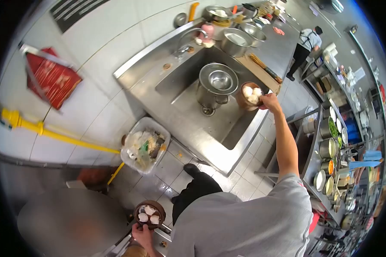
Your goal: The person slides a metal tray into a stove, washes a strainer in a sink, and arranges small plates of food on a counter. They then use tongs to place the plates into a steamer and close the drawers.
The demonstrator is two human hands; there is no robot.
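Note:
My right hand (270, 103) is stretched out over the sink's right edge, fingers closed on the rim of a small steamer basket (242, 102). Several smooth white buns (252, 91) sit inside it. At the lower left, my left hand (143, 236) grips the near edge of a second, darker steamer basket (162, 209). This one holds several white buns (149, 214) with split tops. A tall metal pot (207, 99) stands in the sink beside the right basket, with a metal bowl (220, 80) in its top.
The steel sink (180, 113) has a faucet (185, 48) at its back. A waste bin (146, 169) stands on the floor left of it. Pots (236, 45) and a brush (266, 67) lie along the counter. A co-worker (308, 43) is farther off. Food containers (327, 147) fill the right-hand table.

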